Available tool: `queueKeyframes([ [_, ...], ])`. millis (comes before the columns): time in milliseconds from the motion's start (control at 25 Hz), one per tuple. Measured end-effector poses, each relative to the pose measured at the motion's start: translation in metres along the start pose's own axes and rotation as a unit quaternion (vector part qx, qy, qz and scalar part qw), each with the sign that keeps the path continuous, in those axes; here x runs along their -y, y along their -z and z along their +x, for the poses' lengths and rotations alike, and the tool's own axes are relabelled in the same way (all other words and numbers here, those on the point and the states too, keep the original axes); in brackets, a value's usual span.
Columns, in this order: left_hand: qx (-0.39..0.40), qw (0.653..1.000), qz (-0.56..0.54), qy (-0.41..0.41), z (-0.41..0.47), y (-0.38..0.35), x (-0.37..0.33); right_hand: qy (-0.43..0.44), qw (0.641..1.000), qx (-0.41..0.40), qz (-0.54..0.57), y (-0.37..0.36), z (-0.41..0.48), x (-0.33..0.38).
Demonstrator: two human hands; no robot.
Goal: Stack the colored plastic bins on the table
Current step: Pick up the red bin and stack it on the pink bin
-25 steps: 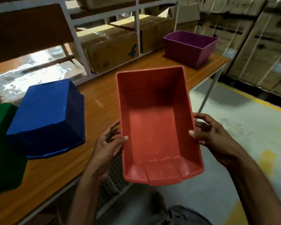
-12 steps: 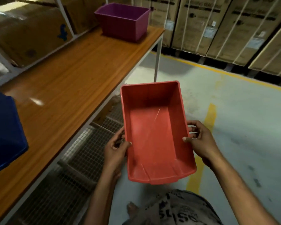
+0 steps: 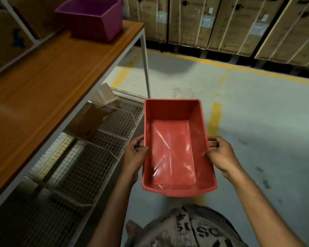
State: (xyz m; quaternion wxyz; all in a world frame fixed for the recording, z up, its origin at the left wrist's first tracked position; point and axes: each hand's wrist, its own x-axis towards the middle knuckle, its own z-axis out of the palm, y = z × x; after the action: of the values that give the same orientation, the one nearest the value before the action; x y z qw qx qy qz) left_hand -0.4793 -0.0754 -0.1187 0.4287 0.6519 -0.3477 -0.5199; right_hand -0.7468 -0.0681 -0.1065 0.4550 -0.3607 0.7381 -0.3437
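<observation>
An empty red plastic bin (image 3: 175, 148) hangs upright in the air over the floor, off the table's right side. My left hand (image 3: 135, 155) grips its left rim and my right hand (image 3: 220, 155) grips its right rim, thumbs hooked inside. A purple bin (image 3: 91, 18) stands upright at the far end of the wooden table (image 3: 43, 72), well away from the red one. The blue and green bins are out of view.
Wire mesh baskets (image 3: 96, 150) with cardboard pieces sit on the shelf under the table. A white table leg (image 3: 145, 63) stands at the far corner. Strapped cardboard cartons (image 3: 230, 24) line the back wall. Yellow lines mark the grey floor (image 3: 257, 113).
The red bin has come off the table and moved right and down over the floor. My view swung right, so the blue and green bins dropped out of sight.
</observation>
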Motion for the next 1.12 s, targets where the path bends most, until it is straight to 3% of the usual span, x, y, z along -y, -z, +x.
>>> queueKeyframes([
  [240, 0.047, 0.992, 0.042, 0.105, 0.041, -0.090, -0.029, -0.160, 0.978, 0.063, 0.118, 0.075, 0.076, 0.007],
  [480, 0.044, 0.990, 0.045, 0.129, 0.091, -0.144, -0.061, -0.195, 0.963, 0.136, 0.128, 0.113, 0.146, 0.035],
  [640, 0.053, 0.993, 0.032, 0.100, 0.148, -0.160, -0.073, -0.154, 0.967, 0.160, 0.122, 0.111, 0.202, 0.059],
  [920, 0.017, 0.999, 0.022, -0.046, 0.241, -0.199, -0.126, 0.028, 0.999, 0.011, 0.011, 0.074, 0.286, 0.131],
  [1120, 0.014, 0.995, 0.038, -0.091, 0.305, -0.212, -0.173, 0.069, 0.997, 0.008, 0.033, 0.075, 0.350, 0.194],
])
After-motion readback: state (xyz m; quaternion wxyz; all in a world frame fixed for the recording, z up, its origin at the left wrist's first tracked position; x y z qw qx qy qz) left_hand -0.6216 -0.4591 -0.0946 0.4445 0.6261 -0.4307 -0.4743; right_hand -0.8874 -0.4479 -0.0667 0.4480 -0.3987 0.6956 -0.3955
